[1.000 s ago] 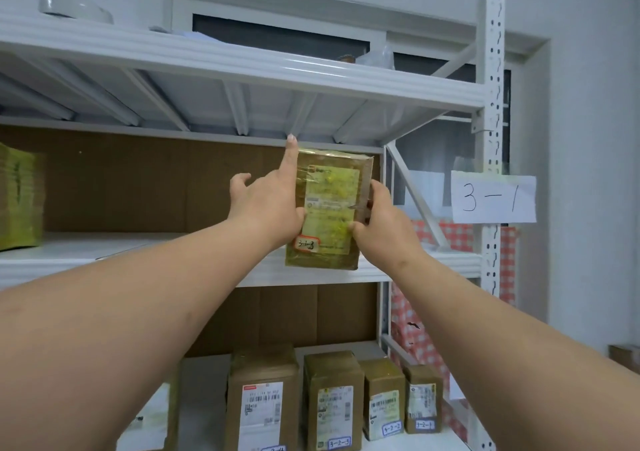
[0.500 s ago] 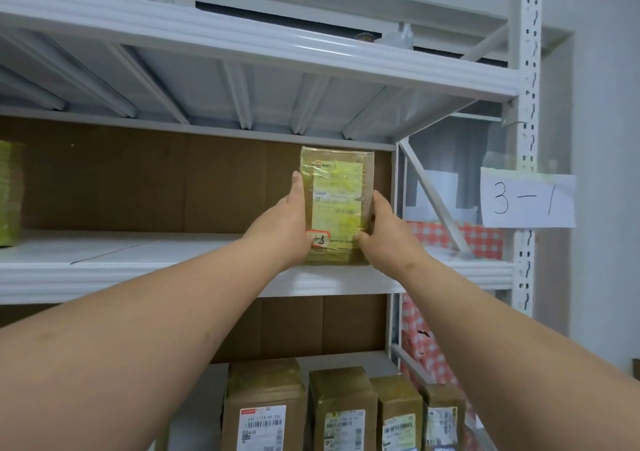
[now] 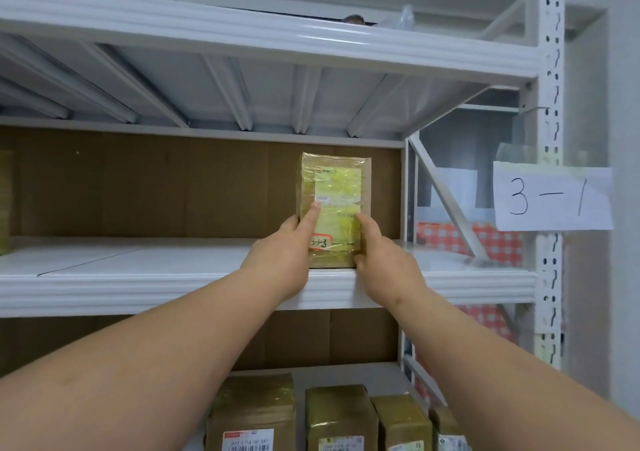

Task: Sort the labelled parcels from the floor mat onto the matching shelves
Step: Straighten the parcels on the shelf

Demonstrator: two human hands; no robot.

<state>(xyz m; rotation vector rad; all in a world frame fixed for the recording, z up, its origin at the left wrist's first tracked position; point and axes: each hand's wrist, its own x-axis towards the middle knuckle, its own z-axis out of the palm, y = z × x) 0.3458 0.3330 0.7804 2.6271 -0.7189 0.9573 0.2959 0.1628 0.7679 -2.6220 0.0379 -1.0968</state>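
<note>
White shelf (image 3: 173,279): both hands, left hand (image 3: 282,255) and right hand (image 3: 384,262), clasp an upright parcel (image 3: 334,208) near the edge; released carelessly, it may topple.

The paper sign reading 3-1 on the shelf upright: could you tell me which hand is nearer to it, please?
The right hand, which grips the right edge of the wrapped parcel, on the side toward the paper sign. The left hand holds the parcel's left edge, farther from it.
</note>
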